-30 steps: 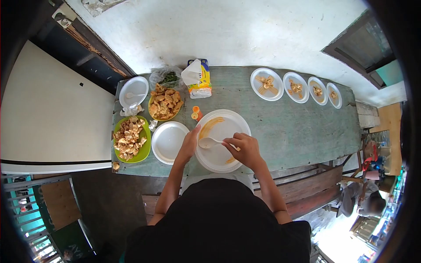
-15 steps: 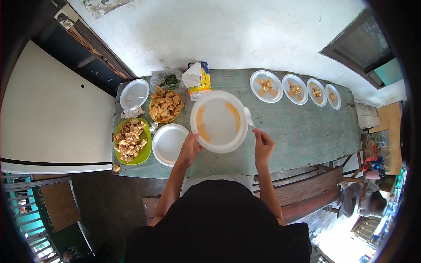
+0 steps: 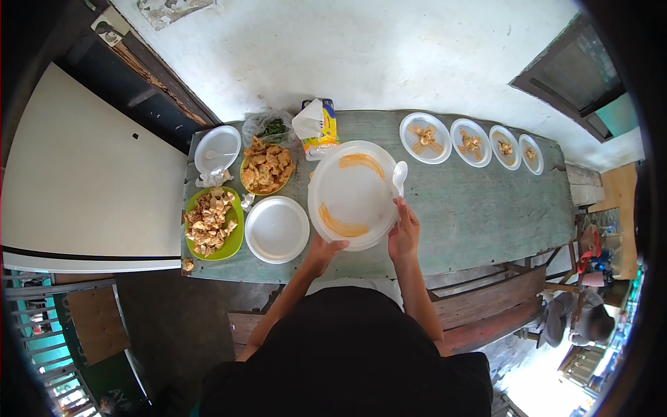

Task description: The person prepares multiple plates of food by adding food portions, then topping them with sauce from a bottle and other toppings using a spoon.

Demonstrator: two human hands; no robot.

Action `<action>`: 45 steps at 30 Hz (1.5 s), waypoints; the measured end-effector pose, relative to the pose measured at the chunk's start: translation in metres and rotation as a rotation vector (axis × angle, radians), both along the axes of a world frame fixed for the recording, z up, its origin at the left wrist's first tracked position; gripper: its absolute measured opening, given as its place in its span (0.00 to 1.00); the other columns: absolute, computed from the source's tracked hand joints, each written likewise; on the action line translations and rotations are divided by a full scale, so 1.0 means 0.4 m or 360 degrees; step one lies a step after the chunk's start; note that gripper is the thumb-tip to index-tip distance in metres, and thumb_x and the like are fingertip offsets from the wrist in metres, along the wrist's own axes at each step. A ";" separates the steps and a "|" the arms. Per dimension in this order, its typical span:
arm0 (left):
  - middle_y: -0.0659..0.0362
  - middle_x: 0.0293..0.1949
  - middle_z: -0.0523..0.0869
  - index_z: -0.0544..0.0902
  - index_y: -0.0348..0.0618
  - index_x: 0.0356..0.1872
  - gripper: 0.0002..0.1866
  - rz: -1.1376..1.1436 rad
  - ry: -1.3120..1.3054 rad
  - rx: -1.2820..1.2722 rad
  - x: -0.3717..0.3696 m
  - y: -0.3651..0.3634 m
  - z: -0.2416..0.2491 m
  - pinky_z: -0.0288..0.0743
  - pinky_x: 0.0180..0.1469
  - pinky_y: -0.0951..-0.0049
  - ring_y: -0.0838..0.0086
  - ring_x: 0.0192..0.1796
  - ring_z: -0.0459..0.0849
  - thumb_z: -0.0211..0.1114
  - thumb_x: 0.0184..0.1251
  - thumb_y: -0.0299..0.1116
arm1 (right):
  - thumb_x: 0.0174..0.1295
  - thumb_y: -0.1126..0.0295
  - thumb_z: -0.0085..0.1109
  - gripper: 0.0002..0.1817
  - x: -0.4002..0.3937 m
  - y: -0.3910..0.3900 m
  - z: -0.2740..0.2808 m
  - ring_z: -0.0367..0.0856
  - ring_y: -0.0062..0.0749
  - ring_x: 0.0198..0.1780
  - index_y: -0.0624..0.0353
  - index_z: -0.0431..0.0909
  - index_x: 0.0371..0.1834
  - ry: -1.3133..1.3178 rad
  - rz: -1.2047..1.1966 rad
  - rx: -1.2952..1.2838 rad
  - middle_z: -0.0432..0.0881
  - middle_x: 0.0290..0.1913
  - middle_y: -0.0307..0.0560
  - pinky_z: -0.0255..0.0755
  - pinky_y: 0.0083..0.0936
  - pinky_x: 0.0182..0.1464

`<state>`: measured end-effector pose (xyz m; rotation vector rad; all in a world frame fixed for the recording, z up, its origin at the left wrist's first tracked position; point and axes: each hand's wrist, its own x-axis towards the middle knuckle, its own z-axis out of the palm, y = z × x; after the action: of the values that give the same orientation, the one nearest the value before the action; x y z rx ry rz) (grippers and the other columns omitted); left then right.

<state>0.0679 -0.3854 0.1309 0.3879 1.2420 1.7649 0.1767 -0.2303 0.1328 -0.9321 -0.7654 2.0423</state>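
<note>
A white foam plate (image 3: 352, 198) is held over the table, with two orange-brown sauce smears curving near its upper and lower edges. My left hand (image 3: 324, 253) grips the lower-left rim, thumb on top. At the lower-right rim, my right hand (image 3: 404, 231) pinches a white plastic spoon (image 3: 399, 177), its bowl pointing up beside the plate. Another white plate (image 3: 276, 229) lies on the table to the left of my left hand.
Left on the green table (image 3: 479, 215): a green plate of torn pieces (image 3: 212, 224), a bowl of fried food (image 3: 267, 167), a white plate (image 3: 217, 149), a bag of greens (image 3: 269, 128). Behind stands a tissue pack (image 3: 319, 132). Several food-topped plates (image 3: 425, 139) line the back right.
The held plate has turned, so its smears now sit at top and bottom instead of left and right. My left hand shifted along the rim; my right moved in to the plate with the spoon.
</note>
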 end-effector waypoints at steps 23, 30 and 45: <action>0.49 0.59 0.70 0.56 0.35 0.65 0.36 -0.0041 -0.0482 -0.0028 -0.135 -0.028 0.035 0.65 0.63 0.62 0.62 0.62 0.71 0.57 0.52 0.23 | 0.56 0.75 0.64 0.04 0.013 0.069 0.148 0.75 0.19 0.32 0.60 0.84 0.34 -0.0700 0.0302 0.1575 0.81 0.30 0.40 0.68 0.17 0.34; 0.48 0.56 0.75 0.65 0.30 0.60 0.29 0.0035 -0.0558 -0.0178 -0.118 -0.021 -0.001 0.66 0.62 0.63 0.60 0.59 0.74 0.52 0.55 0.33 | 0.53 0.74 0.66 0.03 -0.024 0.025 0.138 0.70 0.15 0.20 0.60 0.85 0.31 -0.0736 0.0723 0.1865 0.76 0.21 0.37 0.61 0.15 0.21; 0.51 0.53 0.74 0.63 0.35 0.60 0.29 -0.0016 -0.0481 -0.0263 -0.120 -0.012 0.018 0.65 0.61 0.67 0.66 0.56 0.74 0.55 0.55 0.32 | 0.54 0.71 0.65 0.04 -0.034 0.039 0.046 0.69 0.25 0.17 0.60 0.84 0.29 -0.1140 0.0128 0.1695 0.77 0.20 0.43 0.62 0.21 0.22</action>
<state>0.0200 -0.3904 0.1379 0.0291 1.1537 1.6275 0.1633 -0.2148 0.1513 -0.9332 -2.0049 0.9904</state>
